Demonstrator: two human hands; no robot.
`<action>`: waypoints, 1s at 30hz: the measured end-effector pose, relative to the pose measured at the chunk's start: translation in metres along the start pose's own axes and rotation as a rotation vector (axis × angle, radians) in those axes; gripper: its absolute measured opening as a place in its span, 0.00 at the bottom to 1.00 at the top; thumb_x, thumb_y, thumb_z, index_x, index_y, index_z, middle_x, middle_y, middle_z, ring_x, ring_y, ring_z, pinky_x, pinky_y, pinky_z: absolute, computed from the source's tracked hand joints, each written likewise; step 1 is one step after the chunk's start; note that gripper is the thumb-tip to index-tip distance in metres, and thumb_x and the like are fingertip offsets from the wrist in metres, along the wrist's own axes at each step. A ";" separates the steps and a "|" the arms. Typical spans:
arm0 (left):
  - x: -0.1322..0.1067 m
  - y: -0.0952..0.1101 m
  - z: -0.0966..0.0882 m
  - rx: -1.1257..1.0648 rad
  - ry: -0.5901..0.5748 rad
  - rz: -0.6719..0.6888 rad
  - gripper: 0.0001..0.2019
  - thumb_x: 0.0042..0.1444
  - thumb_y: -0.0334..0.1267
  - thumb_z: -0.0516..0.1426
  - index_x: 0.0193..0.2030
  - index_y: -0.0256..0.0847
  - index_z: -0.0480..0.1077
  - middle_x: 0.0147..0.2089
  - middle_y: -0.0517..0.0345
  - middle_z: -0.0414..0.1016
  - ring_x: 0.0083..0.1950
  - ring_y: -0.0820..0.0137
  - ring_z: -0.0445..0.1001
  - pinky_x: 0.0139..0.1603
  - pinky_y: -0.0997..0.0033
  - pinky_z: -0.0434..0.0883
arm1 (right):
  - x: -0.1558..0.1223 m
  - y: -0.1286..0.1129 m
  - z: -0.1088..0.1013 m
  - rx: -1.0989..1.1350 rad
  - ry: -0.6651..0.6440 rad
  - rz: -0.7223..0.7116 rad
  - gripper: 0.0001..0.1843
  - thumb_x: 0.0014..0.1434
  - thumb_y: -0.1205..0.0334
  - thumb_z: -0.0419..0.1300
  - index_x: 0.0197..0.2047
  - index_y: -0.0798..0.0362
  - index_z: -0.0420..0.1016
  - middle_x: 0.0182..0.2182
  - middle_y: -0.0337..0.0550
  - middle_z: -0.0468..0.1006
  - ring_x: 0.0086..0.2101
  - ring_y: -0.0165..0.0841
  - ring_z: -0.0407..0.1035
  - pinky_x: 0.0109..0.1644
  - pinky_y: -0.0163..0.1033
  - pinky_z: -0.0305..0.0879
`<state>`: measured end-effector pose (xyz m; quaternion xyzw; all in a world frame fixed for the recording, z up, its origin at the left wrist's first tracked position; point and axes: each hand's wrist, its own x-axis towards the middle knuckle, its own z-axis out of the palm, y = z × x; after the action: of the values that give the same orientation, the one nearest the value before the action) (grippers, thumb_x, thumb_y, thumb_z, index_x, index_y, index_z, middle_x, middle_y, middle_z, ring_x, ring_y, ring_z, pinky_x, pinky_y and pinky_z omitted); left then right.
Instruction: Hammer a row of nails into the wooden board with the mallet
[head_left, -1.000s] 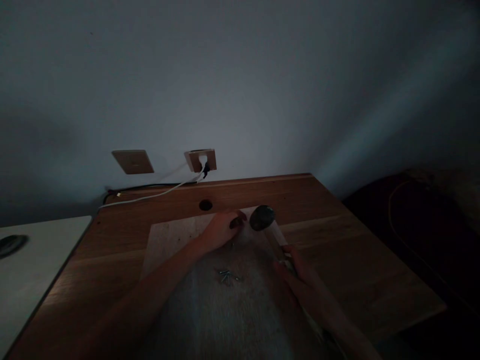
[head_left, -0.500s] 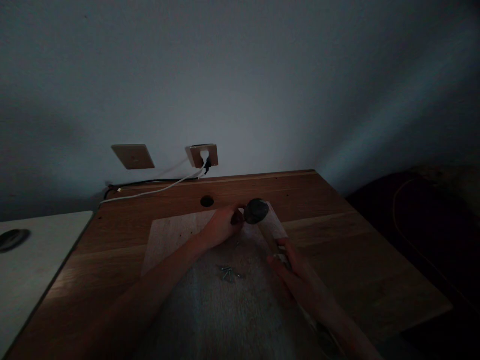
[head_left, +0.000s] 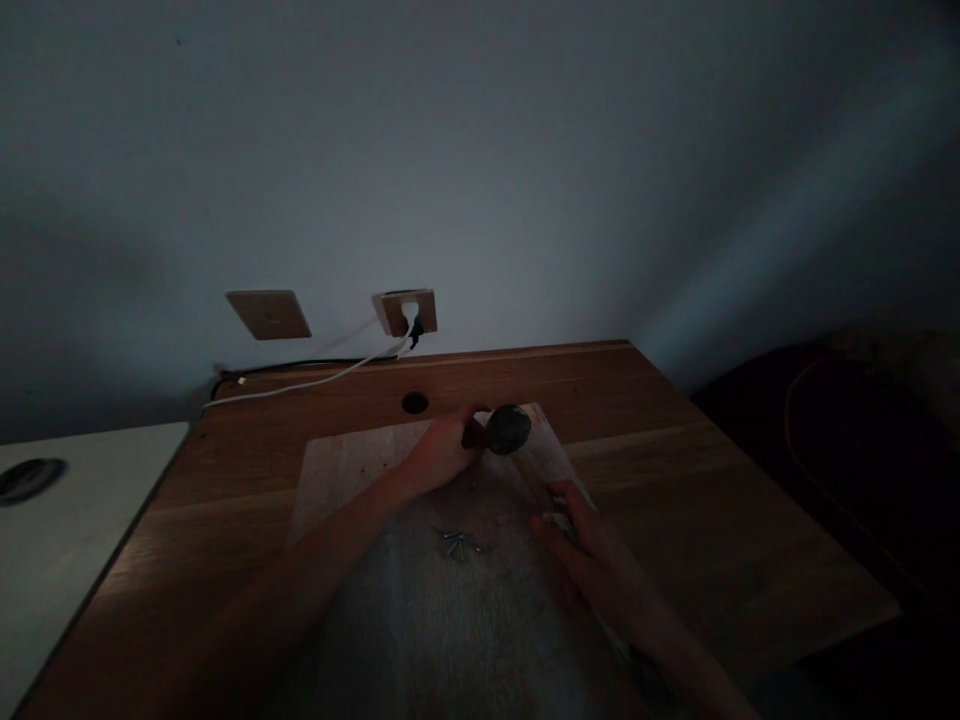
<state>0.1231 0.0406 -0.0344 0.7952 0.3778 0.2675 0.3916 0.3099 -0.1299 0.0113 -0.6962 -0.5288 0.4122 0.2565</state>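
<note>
My right hand (head_left: 589, 545) is wrapped round the wooden handle of a mallet (head_left: 508, 429), its dark round head raised at the far end of a pale board (head_left: 465, 640). Right beside that head, my left hand (head_left: 442, 447) is closed with the fingertips pinched together over the board. Whatever those fingers grip is hidden in the dim light and behind the mallet head. Several small metal screws or nails (head_left: 460, 544) lie in a loose heap on the board, nearer to me than both hands.
The board lies on a wooden desk (head_left: 675, 500) with a round cable hole (head_left: 415, 402). Behind stands a wall with a socket (head_left: 409, 312), a white plug and a cable (head_left: 322, 380) along the desk's back edge. A white surface (head_left: 82, 540) adjoins at left.
The mallet head has shifted slightly left and down, closer to my left hand. My left hand stays nearly in place, and the small metal pieces have not moved.
</note>
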 end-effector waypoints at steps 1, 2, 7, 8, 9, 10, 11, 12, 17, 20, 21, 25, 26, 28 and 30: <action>0.001 0.000 -0.001 -0.003 -0.007 -0.008 0.29 0.53 0.23 0.60 0.62 0.41 0.69 0.42 0.57 0.84 0.42 0.70 0.82 0.44 0.72 0.74 | 0.000 0.000 0.000 0.003 -0.016 0.017 0.26 0.68 0.41 0.51 0.59 0.51 0.64 0.29 0.39 0.76 0.23 0.37 0.70 0.30 0.42 0.66; 0.001 0.000 -0.003 -0.003 -0.019 -0.016 0.29 0.53 0.23 0.60 0.63 0.40 0.68 0.42 0.57 0.83 0.42 0.69 0.82 0.45 0.72 0.74 | -0.001 0.000 0.000 0.007 -0.024 0.031 0.26 0.69 0.41 0.51 0.60 0.51 0.64 0.27 0.37 0.75 0.20 0.35 0.68 0.28 0.42 0.64; -0.009 0.013 -0.026 0.183 -0.101 0.014 0.19 0.52 0.30 0.63 0.52 0.38 0.71 0.46 0.53 0.80 0.44 0.67 0.79 0.45 0.69 0.74 | -0.007 0.011 -0.004 0.048 0.014 -0.006 0.24 0.68 0.42 0.53 0.58 0.50 0.66 0.36 0.43 0.81 0.30 0.38 0.76 0.33 0.42 0.69; -0.014 0.019 -0.030 0.262 -0.127 0.035 0.16 0.52 0.32 0.64 0.49 0.38 0.71 0.46 0.52 0.79 0.45 0.65 0.78 0.46 0.67 0.74 | -0.009 0.014 -0.005 0.056 0.020 -0.014 0.24 0.68 0.42 0.53 0.58 0.50 0.67 0.40 0.45 0.81 0.34 0.40 0.77 0.36 0.43 0.71; -0.021 0.025 -0.034 0.338 -0.162 0.058 0.14 0.53 0.34 0.63 0.46 0.39 0.71 0.46 0.52 0.78 0.47 0.63 0.78 0.47 0.66 0.74 | -0.012 0.019 -0.006 0.060 0.029 -0.013 0.24 0.68 0.42 0.54 0.58 0.50 0.67 0.43 0.47 0.82 0.38 0.41 0.78 0.38 0.43 0.72; -0.027 0.031 -0.036 0.407 -0.206 0.078 0.12 0.54 0.36 0.63 0.46 0.39 0.72 0.47 0.51 0.78 0.48 0.62 0.77 0.48 0.64 0.74 | -0.015 0.023 -0.007 0.060 0.036 -0.003 0.25 0.68 0.41 0.54 0.58 0.50 0.67 0.44 0.48 0.82 0.41 0.42 0.79 0.40 0.44 0.72; -0.034 0.036 -0.036 0.468 -0.249 0.093 0.12 0.55 0.37 0.62 0.46 0.39 0.72 0.47 0.51 0.77 0.48 0.61 0.78 0.49 0.63 0.75 | -0.018 0.027 -0.008 0.059 0.040 0.011 0.26 0.68 0.40 0.54 0.59 0.50 0.67 0.45 0.48 0.82 0.42 0.43 0.79 0.40 0.44 0.73; -0.039 0.041 -0.035 0.526 -0.283 0.102 0.12 0.56 0.37 0.61 0.47 0.39 0.72 0.48 0.50 0.77 0.49 0.60 0.78 0.50 0.63 0.75 | -0.021 0.030 -0.009 0.059 0.046 0.021 0.26 0.68 0.40 0.54 0.59 0.49 0.68 0.45 0.48 0.82 0.44 0.44 0.79 0.41 0.44 0.73; -0.057 0.049 -0.015 0.718 -0.316 0.155 0.15 0.61 0.30 0.57 0.55 0.38 0.72 0.48 0.49 0.78 0.49 0.61 0.79 0.47 0.65 0.75 | -0.031 0.042 -0.009 0.041 0.074 0.037 0.28 0.66 0.37 0.56 0.57 0.49 0.70 0.48 0.49 0.83 0.50 0.47 0.77 0.53 0.47 0.72; -0.056 0.044 -0.011 0.721 -0.315 0.215 0.12 0.62 0.28 0.56 0.51 0.40 0.73 0.45 0.52 0.78 0.46 0.63 0.79 0.46 0.66 0.75 | -0.033 0.043 -0.009 0.039 0.052 0.110 0.32 0.64 0.35 0.55 0.61 0.49 0.68 0.52 0.52 0.82 0.54 0.49 0.76 0.53 0.46 0.73; -0.053 0.041 -0.014 0.699 -0.309 0.234 0.10 0.62 0.28 0.56 0.48 0.40 0.74 0.45 0.52 0.78 0.47 0.64 0.79 0.48 0.66 0.75 | -0.034 0.043 -0.009 0.041 0.044 0.121 0.33 0.65 0.35 0.54 0.62 0.49 0.67 0.53 0.52 0.81 0.56 0.49 0.75 0.53 0.46 0.73; -0.035 0.027 -0.031 0.434 -0.234 0.191 0.07 0.59 0.27 0.59 0.41 0.40 0.76 0.45 0.55 0.79 0.45 0.68 0.78 0.48 0.70 0.73 | -0.036 0.042 -0.008 0.065 0.039 0.124 0.32 0.66 0.34 0.52 0.61 0.49 0.66 0.54 0.51 0.80 0.54 0.46 0.75 0.55 0.46 0.72; -0.030 0.022 -0.035 0.338 -0.211 0.151 0.07 0.59 0.27 0.59 0.41 0.40 0.76 0.43 0.57 0.79 0.43 0.70 0.77 0.46 0.72 0.73 | -0.037 0.043 -0.008 0.071 0.034 0.126 0.32 0.66 0.34 0.52 0.61 0.49 0.66 0.53 0.50 0.80 0.53 0.46 0.76 0.55 0.46 0.72; -0.023 0.012 -0.039 0.174 -0.162 0.081 0.08 0.58 0.27 0.60 0.42 0.40 0.77 0.41 0.59 0.80 0.40 0.73 0.77 0.43 0.75 0.72 | -0.037 0.046 -0.008 0.078 0.019 0.131 0.33 0.66 0.33 0.52 0.62 0.49 0.66 0.54 0.51 0.79 0.53 0.46 0.76 0.54 0.46 0.73; -0.019 0.003 -0.038 0.093 -0.115 0.052 0.08 0.58 0.28 0.60 0.42 0.41 0.78 0.41 0.59 0.81 0.40 0.72 0.78 0.44 0.74 0.72 | -0.036 0.050 -0.009 0.075 0.009 0.132 0.34 0.66 0.33 0.52 0.63 0.49 0.66 0.57 0.52 0.78 0.56 0.47 0.74 0.55 0.46 0.73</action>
<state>0.0857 0.0398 -0.0136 0.8362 0.3458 0.2137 0.3682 0.3398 -0.1791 -0.0130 -0.7213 -0.4649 0.4446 0.2569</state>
